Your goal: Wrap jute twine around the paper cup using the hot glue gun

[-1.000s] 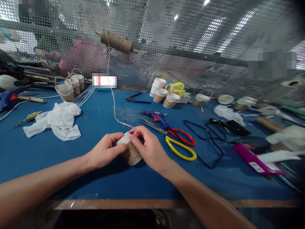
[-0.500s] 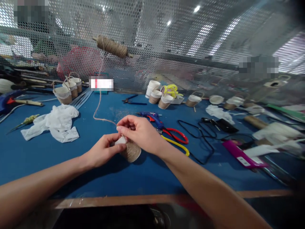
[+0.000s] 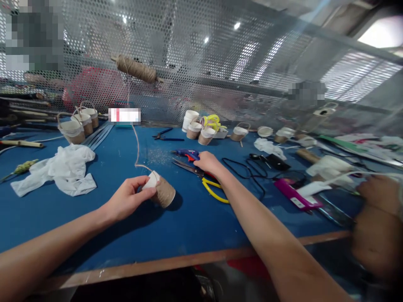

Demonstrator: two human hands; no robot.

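Pinching, head view: left hand [image 3: 129, 195] grips the smooth white rim of the tilted cup [image 3: 166, 193], left of the scissors [image 3: 199, 171]. Right hand [image 3: 209, 163] covers the glue gun [image 3: 186, 152] handle, just beyond the scissors; closure can't be told. Cup probably light, thin-walled, crushable; coarse brown band likely holds best. Fibrous twine [image 3: 137, 144], left of scissors, bends slackly.

one held cup [image 3: 165, 192] (one twine spool [image 3: 136, 69])

the head camera looks forward and down over the blue tabletop [image 3: 201, 230].
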